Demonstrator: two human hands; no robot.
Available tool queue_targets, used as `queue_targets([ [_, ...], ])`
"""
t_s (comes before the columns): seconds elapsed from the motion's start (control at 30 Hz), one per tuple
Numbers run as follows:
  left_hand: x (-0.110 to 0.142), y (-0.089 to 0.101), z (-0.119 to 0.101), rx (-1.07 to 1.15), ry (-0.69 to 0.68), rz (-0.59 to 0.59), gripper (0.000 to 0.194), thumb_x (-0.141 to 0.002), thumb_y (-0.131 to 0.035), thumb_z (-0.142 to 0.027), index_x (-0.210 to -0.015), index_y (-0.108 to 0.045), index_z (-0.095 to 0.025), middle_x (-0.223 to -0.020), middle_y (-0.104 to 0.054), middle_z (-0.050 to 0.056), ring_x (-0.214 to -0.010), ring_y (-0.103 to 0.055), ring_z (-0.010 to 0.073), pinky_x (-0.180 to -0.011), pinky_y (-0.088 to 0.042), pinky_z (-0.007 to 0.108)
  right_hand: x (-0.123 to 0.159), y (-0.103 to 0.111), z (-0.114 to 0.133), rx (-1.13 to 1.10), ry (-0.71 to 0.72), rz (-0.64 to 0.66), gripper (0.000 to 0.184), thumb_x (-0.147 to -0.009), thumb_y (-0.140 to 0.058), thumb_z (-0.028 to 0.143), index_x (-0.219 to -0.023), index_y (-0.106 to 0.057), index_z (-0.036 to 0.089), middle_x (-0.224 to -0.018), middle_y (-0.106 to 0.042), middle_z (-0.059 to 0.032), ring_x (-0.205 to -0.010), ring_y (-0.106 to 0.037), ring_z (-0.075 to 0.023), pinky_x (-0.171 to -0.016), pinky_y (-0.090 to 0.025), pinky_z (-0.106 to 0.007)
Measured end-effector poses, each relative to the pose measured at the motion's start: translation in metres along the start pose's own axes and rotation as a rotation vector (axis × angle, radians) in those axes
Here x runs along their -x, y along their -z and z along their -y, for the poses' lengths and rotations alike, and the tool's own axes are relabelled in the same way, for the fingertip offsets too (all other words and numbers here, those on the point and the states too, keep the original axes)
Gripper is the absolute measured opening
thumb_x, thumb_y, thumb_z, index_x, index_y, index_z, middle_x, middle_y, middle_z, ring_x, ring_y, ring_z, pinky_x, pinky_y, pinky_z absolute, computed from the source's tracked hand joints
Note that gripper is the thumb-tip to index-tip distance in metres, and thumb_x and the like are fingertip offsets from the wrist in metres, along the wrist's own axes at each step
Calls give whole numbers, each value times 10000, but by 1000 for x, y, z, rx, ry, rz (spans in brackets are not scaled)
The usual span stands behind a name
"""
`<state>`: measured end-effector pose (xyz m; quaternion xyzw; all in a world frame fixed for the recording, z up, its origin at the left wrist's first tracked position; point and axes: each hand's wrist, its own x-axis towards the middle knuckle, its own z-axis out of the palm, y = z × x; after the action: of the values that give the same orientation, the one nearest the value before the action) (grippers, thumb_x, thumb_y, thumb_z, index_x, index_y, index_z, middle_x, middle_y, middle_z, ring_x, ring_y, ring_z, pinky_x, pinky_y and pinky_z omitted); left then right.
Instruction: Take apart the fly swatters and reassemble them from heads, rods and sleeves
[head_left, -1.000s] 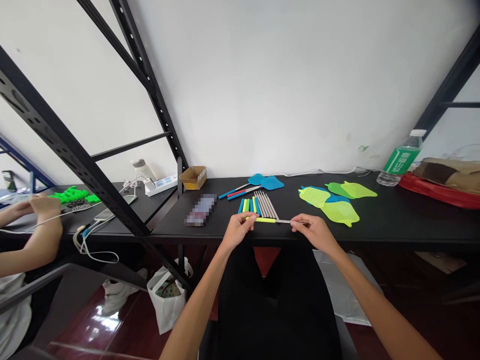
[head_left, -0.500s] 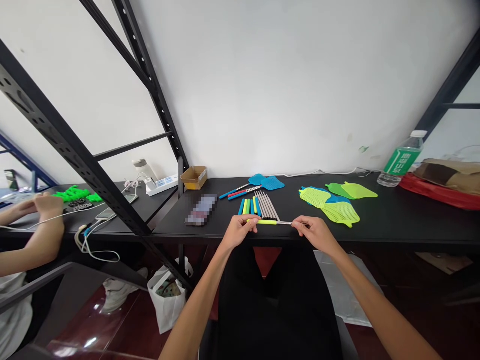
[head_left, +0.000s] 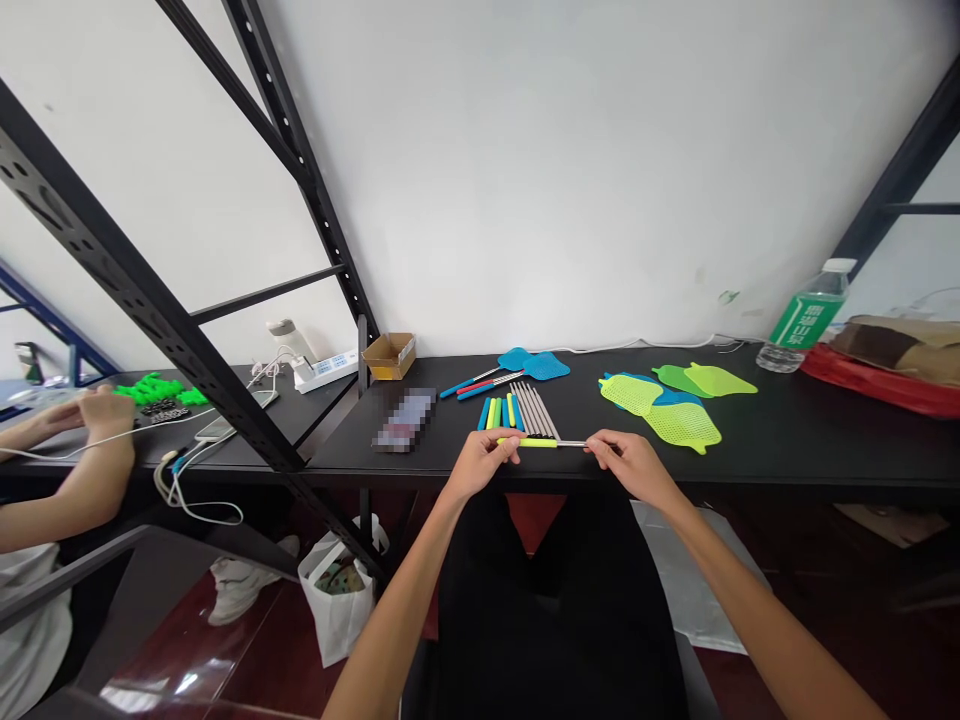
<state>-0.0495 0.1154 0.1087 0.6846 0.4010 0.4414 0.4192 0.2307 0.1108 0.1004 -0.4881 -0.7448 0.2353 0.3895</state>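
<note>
A yellow-green handle tube (head_left: pixel 538 443) lies level above the table's front edge, pinched at its left end by my left hand (head_left: pixel 486 460). From its right end runs a thin metal rod (head_left: pixel 572 444), whose far end my right hand (head_left: pixel 624 461) grips. Just behind them lie several blue, green and yellow handle tubes (head_left: pixel 497 412) in a row, next to a group of metal rods (head_left: pixel 534 411). Mesh fly swatter heads (head_left: pixel 681 425) in yellow-green, green and blue overlap on the right. Farther back, blue fly swatters (head_left: pixel 546 366) with rods and handles rest together.
A blurred phone (head_left: pixel 405 420), a small cardboard box (head_left: pixel 388 356) and a power strip (head_left: pixel 327 369) are on the left. A water bottle (head_left: pixel 806 316) stands right, by a red bag (head_left: pixel 877 385). Another person's hands (head_left: pixel 94 408) are at the far left, beyond a black shelf post (head_left: pixel 150 270).
Both hands keep nearly the same pose on the handle tube and rod. The whole view has shifted very slightly.
</note>
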Motion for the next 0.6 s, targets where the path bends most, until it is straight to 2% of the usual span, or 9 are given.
queue_targets([
  [0.17, 0, -2, 2, -26, -3, 7, 474, -886, -605, -529, -1129, -742, -147, -712, -693, 63, -641, -573, 153, -602, -406, 250, 1, -1, -1, -32, -22, -16, 364, -929, -485, 499, -833, -694, 217, -626, -628, -5, -556, -554, -177, -557, -375, -292],
  [0.3, 1, -2, 1, -86, 9, 12, 447, -870, -625, -521, -1102, -748, -159, -715, -701, 52, -577, -536, 134, -562, -364, 246, 0, -3, -4, -85, -2, -7, 333, -900, -537, 511, -886, -708, 225, -704, -670, -25, -680, -630, -215, -633, -439, -309],
  [0.5, -1, -4, 3, -20, 11, 9, 402, -832, -680, -478, -1063, -758, -159, -796, -718, 64, -749, -639, 188, -693, -447, 268, -2, -5, -14, -142, -28, -48, 322, -840, -643, 476, -1044, -696, 233, -986, -730, -59, -726, -633, -209, -653, -468, -320],
  [0.6, -2, -4, 7, 4, 20, -25, 386, -810, -707, -459, -1050, -761, -162, -875, -723, 69, -750, -625, 180, -681, -446, 265, -3, -5, -18, -170, -28, -67, 325, -847, -634, 476, -1038, -695, 220, -1000, -726, -72, -730, -632, -208, -640, -476, -319],
])
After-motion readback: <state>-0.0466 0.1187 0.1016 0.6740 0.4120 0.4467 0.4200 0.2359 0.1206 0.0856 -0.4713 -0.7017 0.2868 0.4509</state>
